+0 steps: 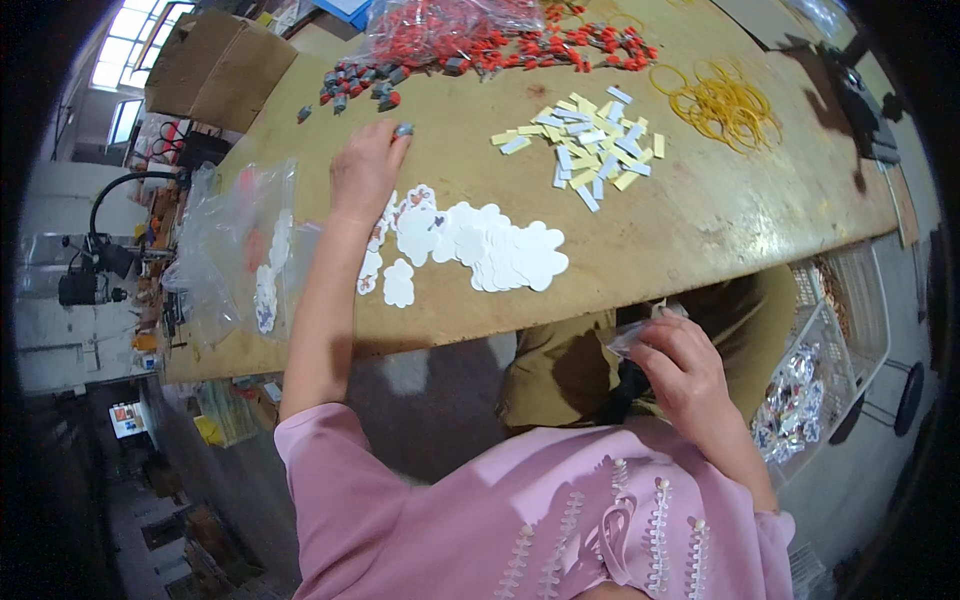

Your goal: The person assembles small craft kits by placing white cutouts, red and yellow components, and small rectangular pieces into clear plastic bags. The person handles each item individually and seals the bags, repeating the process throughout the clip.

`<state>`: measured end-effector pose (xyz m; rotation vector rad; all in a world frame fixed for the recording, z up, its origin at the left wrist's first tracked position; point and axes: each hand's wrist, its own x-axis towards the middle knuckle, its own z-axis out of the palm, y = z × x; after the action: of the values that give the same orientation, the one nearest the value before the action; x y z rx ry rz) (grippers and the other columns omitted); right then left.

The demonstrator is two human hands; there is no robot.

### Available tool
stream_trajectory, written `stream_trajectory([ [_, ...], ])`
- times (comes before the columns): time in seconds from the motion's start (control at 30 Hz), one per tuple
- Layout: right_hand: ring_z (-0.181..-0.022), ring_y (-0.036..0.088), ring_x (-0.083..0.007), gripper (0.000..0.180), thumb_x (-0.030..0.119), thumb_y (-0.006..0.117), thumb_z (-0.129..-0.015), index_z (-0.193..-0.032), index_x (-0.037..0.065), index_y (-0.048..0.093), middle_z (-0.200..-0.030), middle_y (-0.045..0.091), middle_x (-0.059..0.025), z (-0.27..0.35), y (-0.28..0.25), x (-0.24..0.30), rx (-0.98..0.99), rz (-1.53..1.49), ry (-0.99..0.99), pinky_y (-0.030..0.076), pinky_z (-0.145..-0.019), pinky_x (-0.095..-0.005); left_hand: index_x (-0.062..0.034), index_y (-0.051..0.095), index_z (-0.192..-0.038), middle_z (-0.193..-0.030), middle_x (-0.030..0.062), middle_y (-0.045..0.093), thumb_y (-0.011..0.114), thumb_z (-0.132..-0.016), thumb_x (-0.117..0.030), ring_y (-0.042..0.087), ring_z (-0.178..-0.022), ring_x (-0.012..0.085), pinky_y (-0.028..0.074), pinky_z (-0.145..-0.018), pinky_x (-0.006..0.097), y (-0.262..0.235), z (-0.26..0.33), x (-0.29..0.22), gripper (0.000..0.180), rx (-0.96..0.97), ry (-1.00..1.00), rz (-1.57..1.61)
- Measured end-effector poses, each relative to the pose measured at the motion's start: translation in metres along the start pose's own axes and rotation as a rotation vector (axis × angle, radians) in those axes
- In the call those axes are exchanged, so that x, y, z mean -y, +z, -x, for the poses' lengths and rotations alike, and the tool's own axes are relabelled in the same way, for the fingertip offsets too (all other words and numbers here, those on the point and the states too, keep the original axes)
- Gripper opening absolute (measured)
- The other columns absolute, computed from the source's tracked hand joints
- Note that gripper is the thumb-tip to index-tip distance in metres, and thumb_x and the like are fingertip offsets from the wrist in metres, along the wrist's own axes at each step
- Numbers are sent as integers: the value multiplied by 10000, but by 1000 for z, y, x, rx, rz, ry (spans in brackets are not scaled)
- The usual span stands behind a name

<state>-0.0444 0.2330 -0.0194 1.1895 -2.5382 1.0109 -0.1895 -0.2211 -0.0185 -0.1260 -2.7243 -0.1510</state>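
Note:
Stretched out over the table, my left hand (368,165) pinches a small grey piece (403,130) between thumb and finger. Its kind is too small to make out. Just beyond lie loose grey-and-red pieces (350,82) of similar size. White flower-shaped cards (510,248) overlap in a row to the right of my left forearm, a few with printed pictures. Above my lap, past the table's near edge, my right hand (685,362) is closed on a small clear plastic bag (628,340). What the bag contains is hard to see.
Yellow and pale-blue strips (595,140) lie heaped mid-table, with yellow rubber bands (725,105) to their right. A clear bag of red pieces (440,30) sits at the back. Plastic bags (225,250) lie at left; a white basket (850,330) with filled packets (790,410) stands at lower right.

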Motion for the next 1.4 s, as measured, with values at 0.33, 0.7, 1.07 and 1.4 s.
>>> stream_trajectory([
  [0.33,-1139,681,-398,199,86,699,-836,-1014,3,671,-1165,672,-174,4,-8,-6,-127,-1,41,571,-1009,-491,-83,738,-1310,-1045,-42,718,720,-1020,-84,622,-906,31,505,-764,227,-38,-3,-114,291,118,-347,1013],
  [0.7,-1164,669,-402,189,36,730,-812,-982,-22,671,-1254,655,-222,7,-12,-8,-158,-160,64,574,-956,-467,-49,709,-1159,-1051,142,698,752,-875,23,715,-966,338,594,-803,403,-64,64,-259,297,448,459,939],
  [1.07,-1148,690,-390,223,-30,745,-802,-1021,3,720,-1252,668,-207,29,-28,-15,-150,-144,160,589,-950,-445,-33,777,-1164,-1058,147,757,719,-968,-140,743,-892,234,589,-828,354,30,-106,-211,231,15,311,504],
  [1.4,-1135,687,-402,199,-17,730,-821,-1019,-7,706,-1219,670,-213,42,-39,-30,-234,-149,206,589,-952,-460,-18,775,-1131,-1022,68,791,765,-968,-135,715,-908,111,563,-828,280,52,-143,-183,201,191,-75,568],
])
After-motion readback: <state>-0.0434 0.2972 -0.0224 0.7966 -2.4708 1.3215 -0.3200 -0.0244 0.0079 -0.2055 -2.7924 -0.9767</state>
